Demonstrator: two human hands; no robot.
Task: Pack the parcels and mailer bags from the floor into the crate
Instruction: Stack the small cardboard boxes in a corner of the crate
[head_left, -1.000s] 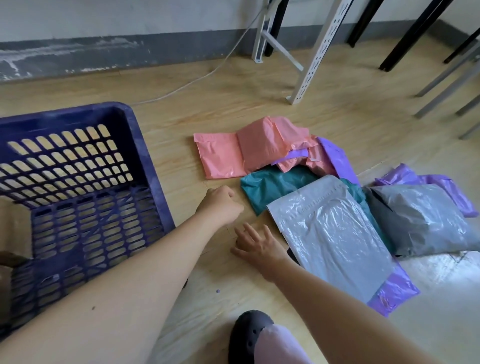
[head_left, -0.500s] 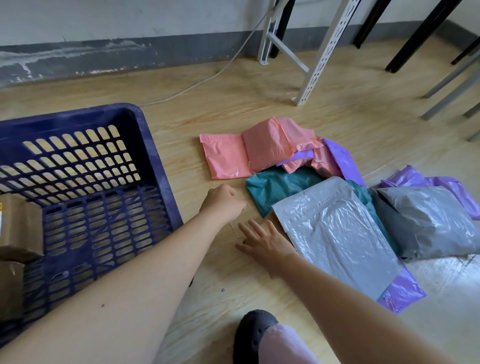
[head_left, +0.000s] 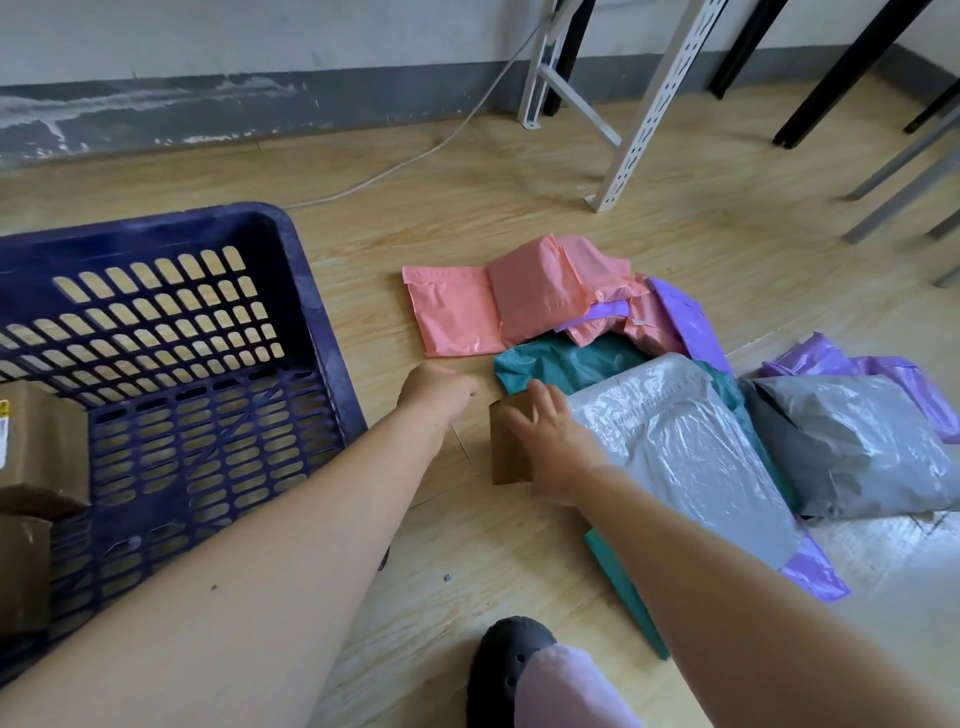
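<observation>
A dark blue slotted crate (head_left: 317, 312) stands on the floor at the left, with two brown cardboard parcels (head_left: 36, 447) against its left side. A pile of mailer bags lies to the right: pink ones (head_left: 457, 317), a teal one (head_left: 571, 364), a light grey one (head_left: 680, 452), a dark grey one (head_left: 852, 447) and purple ones (head_left: 685, 322). My right hand (head_left: 556, 441) grips a small brown parcel (head_left: 506, 460) standing on edge by the light grey bag. My left hand (head_left: 436, 389) is a fist holding nothing, knuckles on the floor between crate and pile.
A white perforated shelf upright (head_left: 649, 104) and a white cable (head_left: 415, 161) sit behind the pile. Black and grey table legs (head_left: 831, 88) stand at the back right. My foot in a black shoe (head_left: 506, 670) is at the bottom centre.
My right hand lay flat on the floor before; it has moved forward and now holds a brown parcel that was not visible earlier. My left fist has stayed put.
</observation>
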